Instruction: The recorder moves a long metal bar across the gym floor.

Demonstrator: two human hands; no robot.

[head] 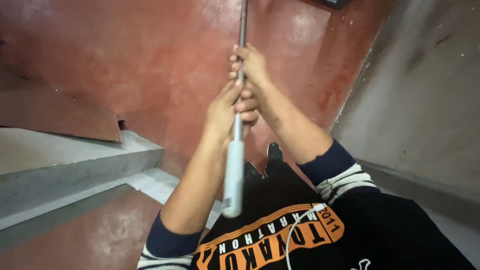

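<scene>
Both my hands grip a long thin metal pole [242,27] that runs from my chest up and away toward the red floor. My right hand [252,65] is wrapped around the pole higher up. My left hand [226,110] holds it just below, right above the pole's thicker grey handle [233,175]. The handle's lower end hangs in front of my black shirt. The far end of the pole leaves the top of the view and is hidden.
A red-painted floor [150,55] lies below. Grey concrete steps [75,160] are at the left with a red landing [75,235] beneath. A grey wall [425,100] rises at the right. A white cable [295,230] hangs on my shirt. A dark shoe [273,151] shows below.
</scene>
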